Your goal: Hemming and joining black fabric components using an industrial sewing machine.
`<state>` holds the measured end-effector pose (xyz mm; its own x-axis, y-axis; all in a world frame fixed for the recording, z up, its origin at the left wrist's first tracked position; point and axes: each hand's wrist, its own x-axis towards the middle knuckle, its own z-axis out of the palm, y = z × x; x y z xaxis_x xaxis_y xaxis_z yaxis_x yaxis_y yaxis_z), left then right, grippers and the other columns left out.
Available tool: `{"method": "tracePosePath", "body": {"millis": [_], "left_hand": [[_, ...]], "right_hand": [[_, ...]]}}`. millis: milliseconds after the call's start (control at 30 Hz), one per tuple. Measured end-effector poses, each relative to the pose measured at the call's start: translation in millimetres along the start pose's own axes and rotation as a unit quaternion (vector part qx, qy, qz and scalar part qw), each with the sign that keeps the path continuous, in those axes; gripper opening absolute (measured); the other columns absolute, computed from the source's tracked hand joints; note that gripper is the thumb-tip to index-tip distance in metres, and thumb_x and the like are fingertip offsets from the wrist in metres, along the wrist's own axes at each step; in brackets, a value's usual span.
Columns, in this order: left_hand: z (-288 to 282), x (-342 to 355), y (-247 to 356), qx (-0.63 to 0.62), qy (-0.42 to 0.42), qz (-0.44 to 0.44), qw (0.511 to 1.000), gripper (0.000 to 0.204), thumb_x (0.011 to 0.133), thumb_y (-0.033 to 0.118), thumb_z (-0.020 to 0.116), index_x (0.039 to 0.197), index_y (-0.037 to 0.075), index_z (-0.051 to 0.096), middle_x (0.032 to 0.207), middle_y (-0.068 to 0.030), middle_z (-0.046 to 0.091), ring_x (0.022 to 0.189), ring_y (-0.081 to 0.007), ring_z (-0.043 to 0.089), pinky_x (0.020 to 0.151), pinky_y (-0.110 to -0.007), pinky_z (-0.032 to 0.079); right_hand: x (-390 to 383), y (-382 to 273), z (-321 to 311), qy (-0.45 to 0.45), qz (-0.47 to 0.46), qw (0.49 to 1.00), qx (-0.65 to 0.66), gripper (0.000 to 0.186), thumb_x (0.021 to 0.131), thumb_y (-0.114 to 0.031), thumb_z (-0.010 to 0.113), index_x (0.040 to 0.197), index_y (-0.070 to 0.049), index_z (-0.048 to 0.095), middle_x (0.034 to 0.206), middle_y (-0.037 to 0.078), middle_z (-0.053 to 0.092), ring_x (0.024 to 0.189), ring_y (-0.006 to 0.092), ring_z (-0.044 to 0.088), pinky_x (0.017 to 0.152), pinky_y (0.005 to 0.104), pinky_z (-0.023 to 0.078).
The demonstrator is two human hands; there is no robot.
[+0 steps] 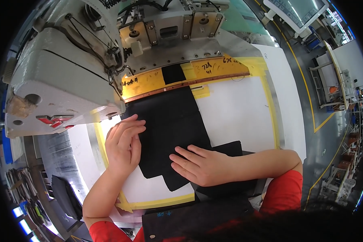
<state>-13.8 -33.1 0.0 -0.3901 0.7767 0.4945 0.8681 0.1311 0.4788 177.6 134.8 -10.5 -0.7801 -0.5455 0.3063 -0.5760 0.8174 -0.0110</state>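
A black cloth panel [169,121] lies on the white work surface, its far edge at the yellow clamp plate [222,68] of a sewing machine. My left hand [125,141] is at the panel's left edge, close to the machine's sewing head [64,84]. Its fingers are slightly bent and hold nothing that I can see. My right hand [197,163] rests flat on the near right part of the panel, fingers spread. More black cloth [228,149] shows beyond and below my right wrist.
Yellow tape [272,113] borders the white work surface. A black piece [174,78] sits on the clamp plate. At the upper right stands a control screen [296,12]. Dark cloth pieces [64,197] hang at the lower left. Yellow floor lines and shelving lie to the right.
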Motion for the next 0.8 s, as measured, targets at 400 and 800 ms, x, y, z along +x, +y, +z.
{"method": "tracePosePath", "body": {"millis": [400,800], "left_hand": [[2.7,-0.2,-1.3,0.021,-0.009,0.000,1.000,0.018,0.076,-0.007,0.057,0.089,0.003,0.064,0.098,-0.0104,0.069,0.103,-0.0282,0.066,0.078,-0.036,0.049],[-28.3,-27.1,57.1,-0.072,-0.097,0.416,0.901,0.020,0.091,0.028,0.059,0.079,0.013,0.060,0.075,0.0020,0.058,0.060,-0.0125,0.055,0.052,-0.026,0.042]], "right_hand": [[-0.3,2.6,6.7,0.013,0.002,1.000,0.015,0.035,0.085,-0.021,0.055,0.111,0.002,0.065,0.120,0.019,0.063,0.111,0.0339,0.061,0.091,0.0439,0.050],[17.6,42.4,-72.6,0.080,0.189,0.966,0.160,0.060,0.058,-0.002,0.071,0.118,-0.005,0.062,0.110,0.010,0.068,0.095,0.0273,0.067,0.080,0.0369,0.054]]}}
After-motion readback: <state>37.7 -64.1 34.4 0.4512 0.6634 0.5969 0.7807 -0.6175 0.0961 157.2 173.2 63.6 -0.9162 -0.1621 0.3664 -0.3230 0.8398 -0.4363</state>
